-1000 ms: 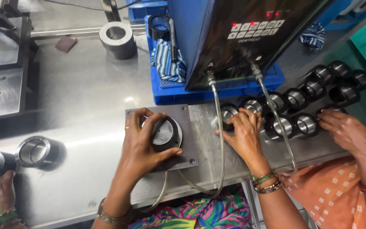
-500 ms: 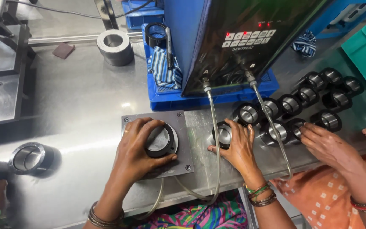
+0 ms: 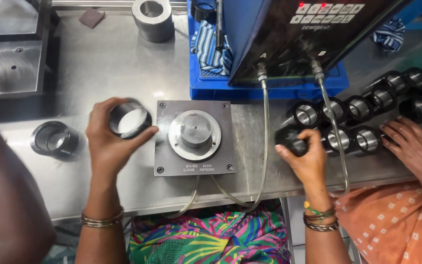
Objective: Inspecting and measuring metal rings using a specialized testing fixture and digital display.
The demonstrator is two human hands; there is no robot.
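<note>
Steel bench point(image 3: 98, 68) carries everything. Near its front edge, the left hand point(image 3: 106, 142) holds a dark metal ring point(image 3: 129, 119) clear of the surface, fingers wrapped around its outside so the bore stays open, just left of the square gauge plate point(image 3: 195, 138), whose round plug point(image 3: 195, 130) stands bare. The right hand point(image 3: 308, 159) closes over another ring point(image 3: 289, 139) at the near end of the rows of rings point(image 3: 362, 110), which sit within easy reach. A co-worker's hand point(image 3: 413, 146) rests on those rows further right. Behind stands the blue readout unit point(image 3: 289, 34), its hoses point(image 3: 264, 142) running to the plate.
</note>
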